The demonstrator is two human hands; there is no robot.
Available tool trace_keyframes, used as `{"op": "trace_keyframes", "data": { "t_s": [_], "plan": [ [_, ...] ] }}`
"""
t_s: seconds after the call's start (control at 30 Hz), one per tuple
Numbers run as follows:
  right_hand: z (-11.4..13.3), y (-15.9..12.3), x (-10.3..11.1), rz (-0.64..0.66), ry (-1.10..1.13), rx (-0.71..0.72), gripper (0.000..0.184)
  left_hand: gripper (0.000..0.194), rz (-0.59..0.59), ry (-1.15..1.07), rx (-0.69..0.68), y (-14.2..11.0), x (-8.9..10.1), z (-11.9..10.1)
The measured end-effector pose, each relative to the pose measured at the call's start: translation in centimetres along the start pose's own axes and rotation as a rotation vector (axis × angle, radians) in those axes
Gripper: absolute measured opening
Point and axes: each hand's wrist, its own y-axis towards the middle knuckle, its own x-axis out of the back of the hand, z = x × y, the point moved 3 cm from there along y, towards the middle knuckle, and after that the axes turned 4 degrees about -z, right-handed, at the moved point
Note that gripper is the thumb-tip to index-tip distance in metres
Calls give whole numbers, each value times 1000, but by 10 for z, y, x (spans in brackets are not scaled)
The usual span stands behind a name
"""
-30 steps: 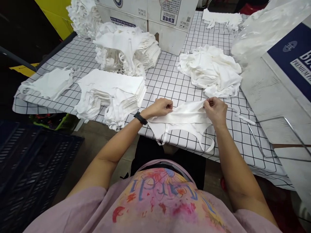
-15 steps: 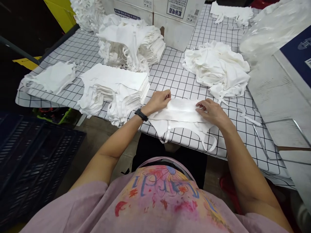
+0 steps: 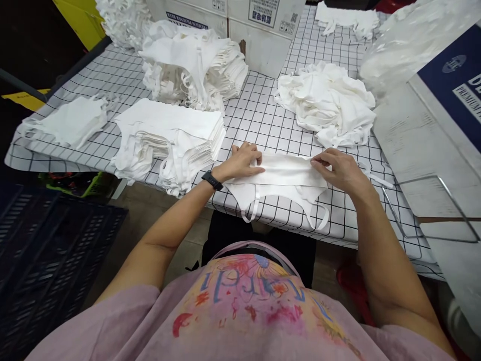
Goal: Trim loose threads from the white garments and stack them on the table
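A white camisole (image 3: pixel 285 173) with thin straps lies folded on the checked tablecloth in front of me, its straps pointing towards my body. My right hand (image 3: pixel 336 168) pinches the upper right corner of the folded cloth between thumb and fingertips. Over the left end rests my left hand (image 3: pixel 242 163), thumb and bent fingers apart, pressing lightly on the fabric. Close by on the left is a neat stack of folded white camisoles (image 3: pixel 169 120). Beyond my right hand sits a loose heap of white garments (image 3: pixel 326 103).
A taller pile of white garments (image 3: pixel 195 60) stands before a white carton (image 3: pixel 259 40). Another carton (image 3: pixel 417 130) with a bent metal wire frame (image 3: pixel 451 190) borders the right. One small white garment pile (image 3: pixel 71 120) lies far left. Dark plastic crates (image 3: pixel 48 255) stand below left.
My right hand has shifted outwards to the cloth's right corner and now pinches it. My left hand has flattened more onto the cloth, thumb spread. The view has shifted slightly.
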Motion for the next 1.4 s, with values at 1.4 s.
{"op": "trace_keyframes", "data": {
  "t_s": [1.4],
  "plan": [
    [-8,-6,-17,150,-47,-69,31,22,42,-152,-73,14,-6,8]
  ]
}}
